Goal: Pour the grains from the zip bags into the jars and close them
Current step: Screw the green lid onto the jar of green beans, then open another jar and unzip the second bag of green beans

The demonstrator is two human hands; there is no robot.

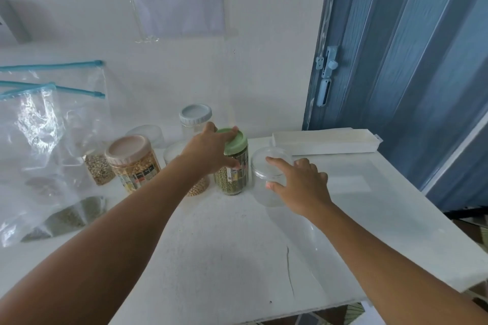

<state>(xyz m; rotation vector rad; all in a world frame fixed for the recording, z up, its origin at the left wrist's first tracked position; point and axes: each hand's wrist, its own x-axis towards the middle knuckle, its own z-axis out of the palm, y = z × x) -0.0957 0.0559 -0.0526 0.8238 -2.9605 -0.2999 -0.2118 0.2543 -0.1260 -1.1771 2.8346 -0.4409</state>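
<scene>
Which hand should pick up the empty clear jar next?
Probably the right hand: its fingers already rest on the clear jar, thumb alongside. The left hand grips the green-lidded jar.

Two hands reach in: the left hand [208, 150] and the right hand [298, 182]. On the bench [237, 258] stand six jars, as far as can be told: a green-lidded jar [233, 163], a pink-lidded jar [132, 163], a blue-lidded jar [195, 120], an empty clear jar [266, 174], and two partly hidden ones behind the left arm. At the left of the frame lie about three zip bags [47, 140], overlapping. One white tray [324, 141] sits at the right.
</scene>
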